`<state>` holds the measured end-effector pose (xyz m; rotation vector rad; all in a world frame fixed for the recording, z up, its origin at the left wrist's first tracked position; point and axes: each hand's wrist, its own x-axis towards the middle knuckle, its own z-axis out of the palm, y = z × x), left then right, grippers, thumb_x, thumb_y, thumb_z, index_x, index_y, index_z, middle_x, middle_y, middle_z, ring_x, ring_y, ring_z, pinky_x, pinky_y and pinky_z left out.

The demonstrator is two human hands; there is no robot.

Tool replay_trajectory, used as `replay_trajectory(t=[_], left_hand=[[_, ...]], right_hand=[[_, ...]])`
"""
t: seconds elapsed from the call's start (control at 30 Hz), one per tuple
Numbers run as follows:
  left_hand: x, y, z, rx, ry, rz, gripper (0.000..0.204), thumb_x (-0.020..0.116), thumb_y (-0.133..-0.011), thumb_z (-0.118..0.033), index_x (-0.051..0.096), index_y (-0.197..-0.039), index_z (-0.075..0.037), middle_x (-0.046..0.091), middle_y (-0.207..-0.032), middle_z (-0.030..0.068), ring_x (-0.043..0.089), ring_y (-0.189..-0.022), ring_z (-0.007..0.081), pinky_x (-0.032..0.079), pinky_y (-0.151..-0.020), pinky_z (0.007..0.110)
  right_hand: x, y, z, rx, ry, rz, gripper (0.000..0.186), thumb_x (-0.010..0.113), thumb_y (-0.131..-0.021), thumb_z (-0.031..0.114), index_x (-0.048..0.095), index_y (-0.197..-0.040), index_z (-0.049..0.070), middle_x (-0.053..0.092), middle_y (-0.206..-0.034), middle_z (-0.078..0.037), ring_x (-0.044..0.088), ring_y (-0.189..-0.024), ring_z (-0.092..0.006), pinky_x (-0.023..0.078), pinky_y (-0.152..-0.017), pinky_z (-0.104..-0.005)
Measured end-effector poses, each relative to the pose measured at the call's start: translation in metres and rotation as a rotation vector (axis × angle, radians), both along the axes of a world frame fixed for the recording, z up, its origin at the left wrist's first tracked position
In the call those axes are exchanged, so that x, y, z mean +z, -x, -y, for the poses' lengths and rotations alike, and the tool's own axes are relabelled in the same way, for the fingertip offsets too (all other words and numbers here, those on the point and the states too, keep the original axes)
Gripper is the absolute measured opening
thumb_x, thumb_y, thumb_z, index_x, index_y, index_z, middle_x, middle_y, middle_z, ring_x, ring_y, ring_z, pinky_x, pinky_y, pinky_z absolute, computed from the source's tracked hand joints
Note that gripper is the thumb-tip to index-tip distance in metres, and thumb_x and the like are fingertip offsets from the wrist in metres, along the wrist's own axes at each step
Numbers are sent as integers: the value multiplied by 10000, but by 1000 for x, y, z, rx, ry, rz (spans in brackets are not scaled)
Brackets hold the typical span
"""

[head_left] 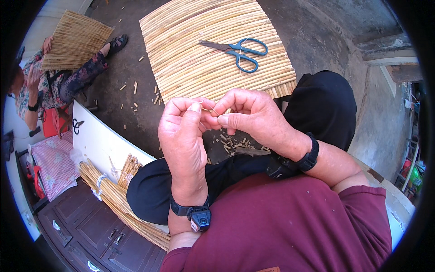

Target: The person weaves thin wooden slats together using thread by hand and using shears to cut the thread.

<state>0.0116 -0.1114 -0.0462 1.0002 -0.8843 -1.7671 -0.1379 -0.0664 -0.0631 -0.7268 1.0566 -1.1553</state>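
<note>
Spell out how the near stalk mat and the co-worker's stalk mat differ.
The near mat has blue-handled scissors resting on it; no scissors show on the co-worker's mat.
The near mat spreads out before the wearer; the co-worker's mat is held by a co-worker's hand.
Both are straw-coloured stalks laid side by side.

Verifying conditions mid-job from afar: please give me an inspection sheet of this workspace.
Surface: straw-coloured mat of slender stalks, dark grey floor around it.
Work things: thin pale thread; blue-handled scissors with dark metal blades on the mat.
Clutter: short straw-coloured stalk pieces scattered on the floor.
Hands: left hand and right hand close together, pinching the thread.
Cables: nothing seen near the hands.
Surroundings: person in floral clothes holding another stalk mat; white-tied stalk bundle at left.
</note>
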Motion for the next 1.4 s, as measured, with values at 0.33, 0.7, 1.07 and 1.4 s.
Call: replay_trajectory(t=[0.33,0.7,1.07,1.4], left_hand=[[0,2,0,29,-1,-15,92,550,-965,-75,549,-966,17,651,-927,152,629,-656,130,551,-613,269],[-11,10,-5,90,-60,-117,84,584,-953,-55,589,-987,22,649,-975,145,598,-704,111,535,-658,269],[-11,11,-7,-13,-145,-162,148,620,-940,-122,607,-1005,11,658,-1009,141,616,-861,172,497,-750,287],[-13,12,-10,-164,-137,-100,84,588,-955,-96,599,-933,-16,616,-830,40,537,-682,93,445,-626,235]], right_hand=[[0,-1,0,-11,3,34,78,680,-889,97,675,-933,32,656,-794,13,555,-661,-21,470,-581,-172],[2,0,1,-28,21,42,91,661,-900,86,655,-969,27,675,-870,-9,576,-718,-34,478,-620,-185],[0,-1,-1,-62,18,19,51,658,-881,62,651,-912,23,652,-825,0,580,-730,-43,491,-627,-198],[3,14,8,-174,229,-182,122,667,-876,59,679,-972,-15,666,-833,-21,603,-749,-59,491,-645,-215]])
